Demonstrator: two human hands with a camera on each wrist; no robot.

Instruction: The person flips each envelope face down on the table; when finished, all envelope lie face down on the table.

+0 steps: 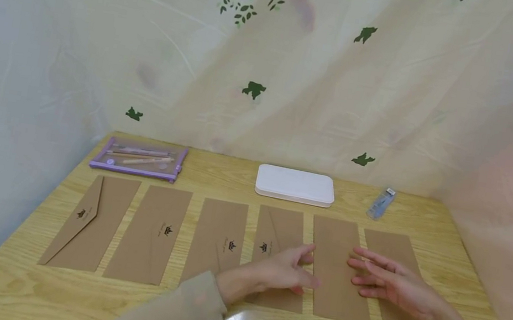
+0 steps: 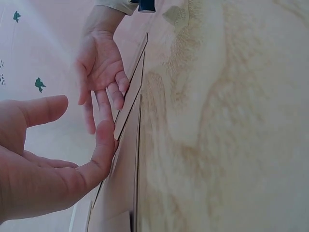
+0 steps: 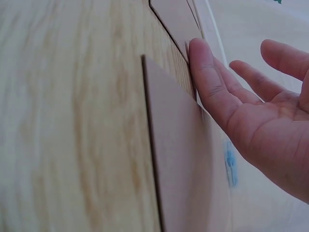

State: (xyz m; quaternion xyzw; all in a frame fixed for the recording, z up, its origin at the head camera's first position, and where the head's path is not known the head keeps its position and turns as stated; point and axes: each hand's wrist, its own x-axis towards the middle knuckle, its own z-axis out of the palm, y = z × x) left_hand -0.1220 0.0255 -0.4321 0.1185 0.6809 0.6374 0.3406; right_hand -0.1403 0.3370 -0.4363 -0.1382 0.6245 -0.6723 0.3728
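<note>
Several brown kraft-paper envelopes lie side by side in a row on the wooden table. My left hand (image 1: 287, 268) is over the fourth envelope (image 1: 272, 218) from the left, its fingertips reaching the left edge of the plain fifth envelope (image 1: 335, 301). Across from it, my right hand (image 1: 397, 286) overlaps the sixth envelope (image 1: 391, 244), fingers pointing left over the fifth one's right edge. Both hands have loosely extended fingers and hold nothing. The right wrist view shows the right hand (image 3: 270, 121) with its fingers low beside an envelope (image 3: 176, 154).
Behind the row stand a purple-edged pencil pouch (image 1: 138, 158) with pens inside, a white case (image 1: 295, 184) and a small clear-and-blue packet (image 1: 381, 204). Three more envelopes, one with its pointed flap (image 1: 74, 226) showing, lie at left. A leaf-patterned curtain (image 1: 309, 79) surrounds the table.
</note>
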